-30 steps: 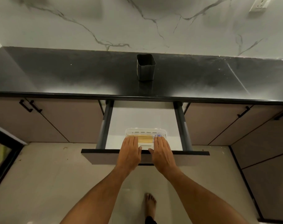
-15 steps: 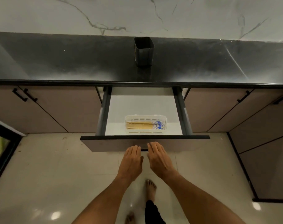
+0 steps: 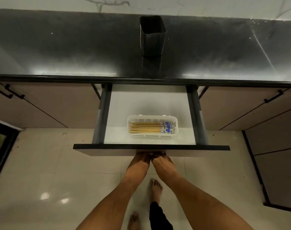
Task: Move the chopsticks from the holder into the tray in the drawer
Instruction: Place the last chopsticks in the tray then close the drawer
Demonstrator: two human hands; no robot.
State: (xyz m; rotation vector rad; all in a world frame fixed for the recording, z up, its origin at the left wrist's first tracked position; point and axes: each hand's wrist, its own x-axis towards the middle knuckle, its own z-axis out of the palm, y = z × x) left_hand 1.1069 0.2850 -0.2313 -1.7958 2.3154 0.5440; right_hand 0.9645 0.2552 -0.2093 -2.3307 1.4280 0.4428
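Glossy black stone countertop (image 3: 58, 52) spans full width at the far side, w/ white marble-veined wall behind it. Pale glossy tiled floor (image 3: 50, 171) fills the near half. Beige flat-front cabinet doors w/ black bar handles (image 3: 46, 107) sit left and right under the counter edge.

Open drawer w/ white floor, grey metal side rails and beige front panel (image 3: 108, 151) is at centre, pulled out toward the near side. Front panel's black top edge runs left to right, just far of both hands.

Dark grey rounded-square metal holder (image 3: 152, 37) stands upright on the countertop, centre, directly far of the drawer. Interior looks dark; no contents discernible.

White slotted plastic rectangular tray (image 3: 176, 130) lies on the drawer floor, right of centre, near the front panel but apart from it. Pale wooden chopsticks w/ blue-and-white patterned ends (image 3: 144, 128) lie flat inside the tray, side by side, lengthwise left-right, patterned ends at the right.

Left hand (image 3: 139, 163) and right hand (image 3: 161, 164) are side by side, touching or nearly so, at the centre of the drawer front panel. Fingers curl against/under the panel's lower edge; fingertips are hidden behind it, so exact grip cannot be told. Neither hand holds chopsticks.

Two bare feet are on the floor at near centre.
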